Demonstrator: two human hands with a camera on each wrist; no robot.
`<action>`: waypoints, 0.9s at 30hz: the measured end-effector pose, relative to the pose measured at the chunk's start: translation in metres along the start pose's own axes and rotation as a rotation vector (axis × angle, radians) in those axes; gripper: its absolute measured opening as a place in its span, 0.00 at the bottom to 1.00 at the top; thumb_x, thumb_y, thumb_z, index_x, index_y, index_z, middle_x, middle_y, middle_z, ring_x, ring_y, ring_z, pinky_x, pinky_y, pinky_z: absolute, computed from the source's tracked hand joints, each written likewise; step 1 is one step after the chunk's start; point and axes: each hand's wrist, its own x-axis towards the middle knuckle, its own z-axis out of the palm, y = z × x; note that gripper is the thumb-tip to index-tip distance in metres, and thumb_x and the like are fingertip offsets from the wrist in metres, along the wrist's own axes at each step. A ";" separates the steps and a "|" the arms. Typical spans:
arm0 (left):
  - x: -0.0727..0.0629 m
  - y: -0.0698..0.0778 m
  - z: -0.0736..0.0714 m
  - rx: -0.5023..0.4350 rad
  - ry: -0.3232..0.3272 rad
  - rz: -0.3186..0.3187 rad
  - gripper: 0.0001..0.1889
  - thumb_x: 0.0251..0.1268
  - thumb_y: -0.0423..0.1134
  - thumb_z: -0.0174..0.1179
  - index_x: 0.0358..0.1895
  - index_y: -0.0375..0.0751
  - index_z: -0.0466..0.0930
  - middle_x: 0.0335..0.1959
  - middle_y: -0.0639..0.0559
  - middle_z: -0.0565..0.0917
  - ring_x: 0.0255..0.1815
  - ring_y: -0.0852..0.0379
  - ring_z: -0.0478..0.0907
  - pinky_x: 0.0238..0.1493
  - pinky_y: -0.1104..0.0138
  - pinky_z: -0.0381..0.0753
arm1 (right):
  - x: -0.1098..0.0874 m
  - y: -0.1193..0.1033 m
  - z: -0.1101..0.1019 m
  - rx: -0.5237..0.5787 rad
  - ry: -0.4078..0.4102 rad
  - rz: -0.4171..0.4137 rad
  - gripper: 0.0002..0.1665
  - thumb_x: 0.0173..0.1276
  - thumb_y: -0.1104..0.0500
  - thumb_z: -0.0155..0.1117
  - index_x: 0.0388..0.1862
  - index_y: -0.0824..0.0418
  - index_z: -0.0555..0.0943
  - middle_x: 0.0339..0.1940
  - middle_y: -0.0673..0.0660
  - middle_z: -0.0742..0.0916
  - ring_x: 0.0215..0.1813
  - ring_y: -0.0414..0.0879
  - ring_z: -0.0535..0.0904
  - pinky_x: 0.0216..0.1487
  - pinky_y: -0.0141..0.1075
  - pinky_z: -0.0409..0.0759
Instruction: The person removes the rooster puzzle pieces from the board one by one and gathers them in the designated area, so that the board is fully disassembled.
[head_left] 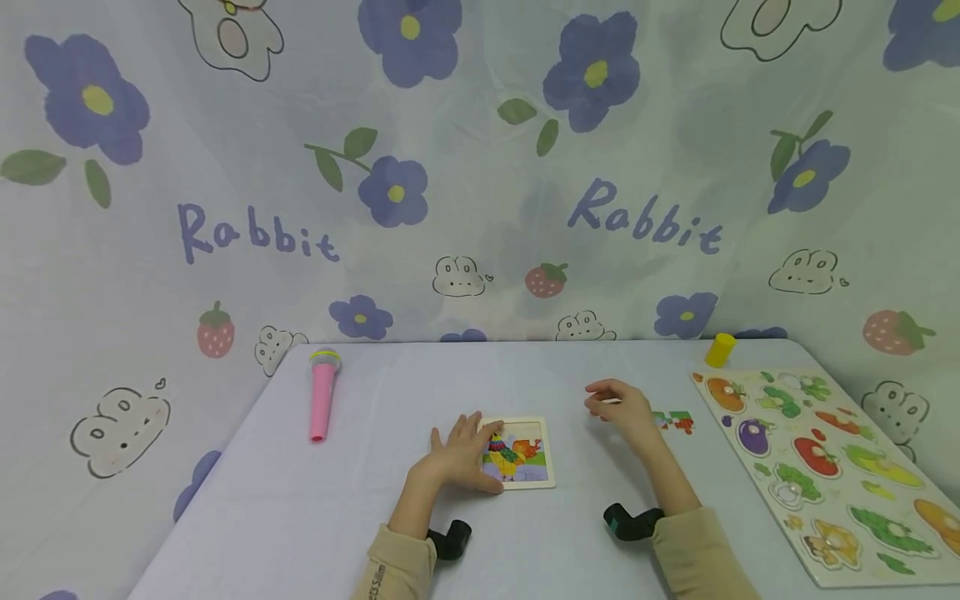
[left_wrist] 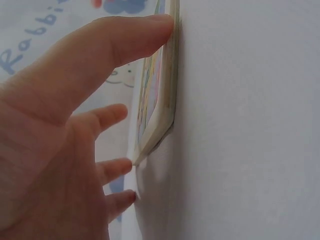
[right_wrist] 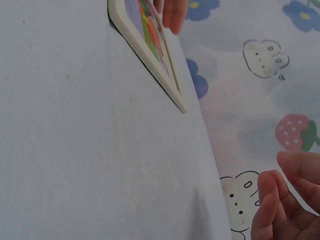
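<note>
A small jigsaw puzzle [head_left: 528, 454] in a pale wooden frame lies on the table, showing a colourful bird over green and purple. My left hand [head_left: 459, 457] rests at its left side with spread fingers. In the left wrist view the thumb [left_wrist: 145, 36] lies against the frame's edge [left_wrist: 167, 95]. To the right of the puzzle, my right hand [head_left: 621, 408] hovers with loosely bent fingers, and nothing shows between thumb and fingers in the right wrist view. Several loose puzzle pieces [head_left: 677, 422] lie just beyond the right wrist, partly hidden by it.
A large vegetable peg board [head_left: 832, 479] lies along the right side, with a yellow cylinder [head_left: 720, 351] behind it. At the left lies a pink toy microphone [head_left: 322, 400]. A patterned curtain [head_left: 480, 200] hangs behind the white table [head_left: 300, 517].
</note>
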 end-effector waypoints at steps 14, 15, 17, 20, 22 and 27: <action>-0.005 0.004 -0.007 0.036 0.038 -0.039 0.49 0.40 0.55 0.71 0.68 0.43 0.59 0.70 0.42 0.57 0.71 0.37 0.48 0.55 0.27 0.35 | 0.001 -0.006 0.030 0.024 -0.052 -0.012 0.14 0.60 0.63 0.64 0.46 0.65 0.79 0.35 0.58 0.83 0.33 0.45 0.80 0.37 0.36 0.79; -0.005 0.004 -0.007 0.038 0.036 -0.046 0.49 0.40 0.56 0.71 0.68 0.42 0.59 0.70 0.42 0.57 0.71 0.38 0.48 0.56 0.27 0.36 | 0.001 -0.007 0.032 0.021 -0.055 -0.014 0.14 0.60 0.63 0.64 0.46 0.65 0.79 0.35 0.58 0.82 0.33 0.45 0.80 0.37 0.36 0.79; -0.005 0.004 -0.007 0.047 0.031 -0.059 0.50 0.40 0.57 0.71 0.69 0.41 0.58 0.70 0.44 0.57 0.72 0.40 0.48 0.56 0.27 0.36 | 0.001 -0.009 0.038 0.007 -0.069 -0.014 0.14 0.60 0.63 0.64 0.45 0.64 0.80 0.34 0.57 0.82 0.33 0.45 0.80 0.36 0.36 0.79; -0.003 0.002 -0.007 0.053 0.027 -0.076 0.51 0.39 0.59 0.71 0.69 0.42 0.58 0.71 0.45 0.57 0.72 0.41 0.48 0.56 0.28 0.36 | -0.001 -0.012 0.047 -0.001 -0.092 -0.018 0.13 0.59 0.64 0.65 0.44 0.64 0.80 0.34 0.56 0.82 0.32 0.44 0.80 0.36 0.37 0.79; -0.002 0.001 -0.006 0.062 0.029 -0.081 0.52 0.38 0.60 0.70 0.69 0.42 0.58 0.71 0.46 0.57 0.72 0.42 0.48 0.56 0.28 0.37 | -0.002 -0.014 0.052 -0.002 -0.106 -0.028 0.12 0.59 0.64 0.65 0.43 0.64 0.81 0.34 0.56 0.82 0.32 0.44 0.79 0.35 0.38 0.79; -0.002 0.001 -0.005 0.067 0.033 -0.080 0.52 0.37 0.61 0.71 0.69 0.43 0.59 0.70 0.45 0.58 0.72 0.41 0.49 0.55 0.27 0.38 | -0.005 -0.019 0.062 -0.003 -0.125 -0.045 0.11 0.59 0.65 0.65 0.41 0.65 0.81 0.33 0.56 0.83 0.31 0.44 0.78 0.35 0.36 0.79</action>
